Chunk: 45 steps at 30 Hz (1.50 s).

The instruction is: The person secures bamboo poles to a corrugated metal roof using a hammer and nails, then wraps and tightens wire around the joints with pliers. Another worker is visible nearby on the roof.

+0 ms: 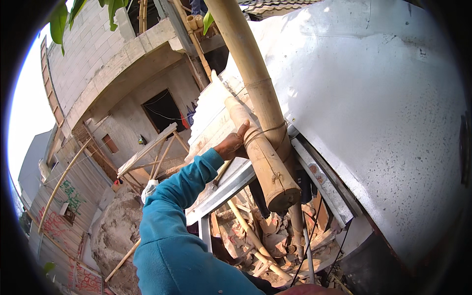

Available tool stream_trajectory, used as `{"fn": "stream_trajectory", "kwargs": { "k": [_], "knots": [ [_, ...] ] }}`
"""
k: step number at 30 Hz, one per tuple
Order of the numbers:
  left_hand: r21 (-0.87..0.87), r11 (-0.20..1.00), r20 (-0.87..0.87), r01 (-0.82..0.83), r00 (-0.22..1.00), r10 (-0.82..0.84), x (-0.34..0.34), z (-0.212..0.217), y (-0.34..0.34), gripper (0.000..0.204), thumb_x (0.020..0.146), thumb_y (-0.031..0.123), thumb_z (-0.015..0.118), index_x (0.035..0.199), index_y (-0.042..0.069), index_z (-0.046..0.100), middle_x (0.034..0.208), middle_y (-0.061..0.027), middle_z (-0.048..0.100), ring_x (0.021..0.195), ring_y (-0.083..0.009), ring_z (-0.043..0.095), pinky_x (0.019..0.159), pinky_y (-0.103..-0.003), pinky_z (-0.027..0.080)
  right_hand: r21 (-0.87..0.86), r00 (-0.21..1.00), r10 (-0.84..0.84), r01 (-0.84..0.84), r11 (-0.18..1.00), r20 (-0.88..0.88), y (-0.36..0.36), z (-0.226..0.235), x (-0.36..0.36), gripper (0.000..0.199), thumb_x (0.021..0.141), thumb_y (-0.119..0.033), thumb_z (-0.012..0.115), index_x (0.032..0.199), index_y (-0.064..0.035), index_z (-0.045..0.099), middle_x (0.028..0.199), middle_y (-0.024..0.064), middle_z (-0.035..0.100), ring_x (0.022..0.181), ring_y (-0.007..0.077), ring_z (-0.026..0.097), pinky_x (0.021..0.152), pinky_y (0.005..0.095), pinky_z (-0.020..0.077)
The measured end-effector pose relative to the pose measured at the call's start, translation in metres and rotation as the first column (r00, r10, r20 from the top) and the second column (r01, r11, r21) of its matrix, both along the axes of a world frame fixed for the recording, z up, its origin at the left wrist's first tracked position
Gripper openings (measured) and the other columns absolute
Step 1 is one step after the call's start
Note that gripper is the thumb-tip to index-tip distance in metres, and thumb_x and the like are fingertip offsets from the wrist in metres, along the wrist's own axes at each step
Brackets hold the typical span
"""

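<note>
My left hand (233, 144), at the end of a teal sleeve (182, 211), is closed on the side of a cut bamboo pole (268, 169). Its thumb lies along the top of the pole, and the other fingers are mostly hidden. The pole slants toward me and ends in a closed, rounded butt. Beside it rises a thicker bamboo post (250, 64). Dark wire (265, 131) loops around both where they cross. I cannot make out my right hand anywhere.
A large grey metal sheet (383, 98) fills the right side. Metal channels (322, 182) frame an opening, with bamboo and broken debris (275, 236) far below. Across stand an unfinished block building (98, 44), a wooden trestle (147, 155), a sand heap (118, 231) and a corrugated fence (59, 221).
</note>
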<state>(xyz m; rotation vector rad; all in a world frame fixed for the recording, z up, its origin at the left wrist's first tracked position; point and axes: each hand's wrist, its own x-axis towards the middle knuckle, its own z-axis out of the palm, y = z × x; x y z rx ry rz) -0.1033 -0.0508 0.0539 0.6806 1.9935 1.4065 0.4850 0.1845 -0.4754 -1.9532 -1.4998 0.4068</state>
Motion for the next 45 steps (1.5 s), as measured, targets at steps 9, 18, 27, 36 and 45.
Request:
{"fn": "stream_trajectory", "kwargs": {
  "k": [9,18,27,36,45],
  "knots": [
    [0.003,0.997,0.063,-0.074,0.995,0.074,0.005,-0.002,0.004,0.082,0.097,0.074,0.039,0.137,0.004,0.055,0.126,-0.0148,0.064,0.112,-0.0252,0.066,0.099,-0.044,0.054,0.041,0.633,0.550,-0.635,0.771,-0.544,-0.093,0.147,-0.120,0.057,0.097,-0.054,0.055,0.115,-0.0009,0.068,0.084,0.0107,0.072,0.069,0.0233,0.069,0.065,0.0388,0.0582],
    [0.010,0.996,-0.025,-0.084,0.996,0.085,0.000,-0.009,0.003,0.093,0.088,0.083,0.044,0.117,-0.003,0.065,0.103,-0.0182,0.070,0.086,-0.0281,0.071,0.074,-0.044,0.061,-0.073,0.141,0.399,-0.981,0.181,-0.906,-0.177,0.258,-0.198,0.055,0.100,-0.051,0.053,0.116,-0.0003,0.067,0.084,0.0099,0.072,0.068,0.0215,0.069,0.062,0.0378,0.0574],
    [0.146,0.986,0.030,-0.086,0.996,0.083,0.010,-0.013,0.011,0.084,0.090,0.076,0.050,0.125,0.000,0.057,0.100,-0.0162,0.069,0.078,-0.0277,0.073,0.066,-0.047,0.063,-0.199,0.181,0.338,-0.980,-0.019,-0.924,-0.215,0.299,-0.193,0.053,0.102,-0.048,0.051,0.118,0.0004,0.066,0.083,0.0091,0.071,0.068,0.0198,0.069,0.060,0.0368,0.0566],
    [0.058,0.996,0.074,0.065,0.995,-0.069,0.010,0.004,0.002,0.091,0.090,0.073,0.055,0.137,-0.005,0.047,0.123,-0.0220,0.061,0.103,-0.0331,0.069,0.077,-0.050,0.064,-0.354,0.300,0.320,-0.927,-0.125,-0.899,-0.225,0.309,-0.095,0.052,0.104,-0.045,0.049,0.119,0.0010,0.065,0.082,0.0082,0.071,0.067,0.0180,0.068,0.058,0.0358,0.0558],
    [0.010,0.997,-0.006,0.081,0.997,-0.081,-0.004,0.003,-0.005,0.081,0.089,0.073,0.057,0.123,0.001,0.062,0.110,-0.0179,0.067,0.097,-0.0273,0.069,0.076,-0.045,0.063,-0.050,-0.021,0.417,-0.986,-0.158,-0.909,-0.248,0.400,-0.247,0.054,0.108,-0.036,0.044,0.145,0.0036,0.042,0.136,0.0213,0.056,0.119,0.0308,0.063,0.090,0.0388,0.0616]
  ]
}}
